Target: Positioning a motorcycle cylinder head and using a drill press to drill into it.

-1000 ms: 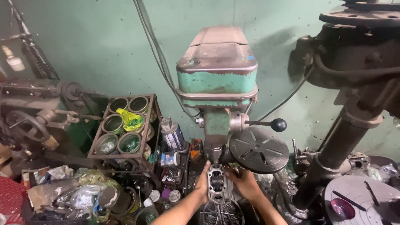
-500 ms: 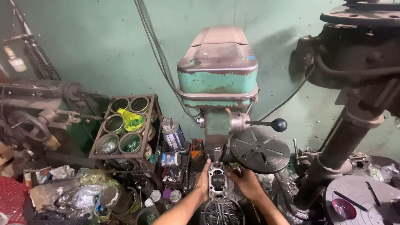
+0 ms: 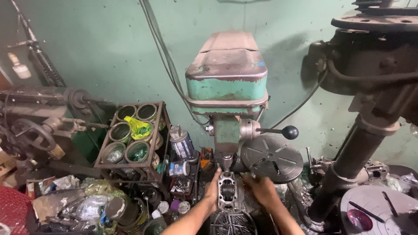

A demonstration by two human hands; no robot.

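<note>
Head view, low centre of the frame: a grey cast-metal housing stands on end under the chuck of a green drill press. The left hand lies flat against the housing's left flank, fingers closed on its edge; the right hand grips it from the right, fingers curled, though how tightly cannot be told. To do this well, the casting likely needs to sit square and steady beneath the spindle, with both hands bracing low and clear of the chuck.

Just right of the hands, the round slotted table is swung aside, close to the right wrist, and the black-knobbed feed lever juts over it. Left of the press stands a metal rack of tins, one holding a yellow-green bag, with spray cans beside it and loose clutter below. A dark column of a second machine crowds the right side, limiting elbow room there.
</note>
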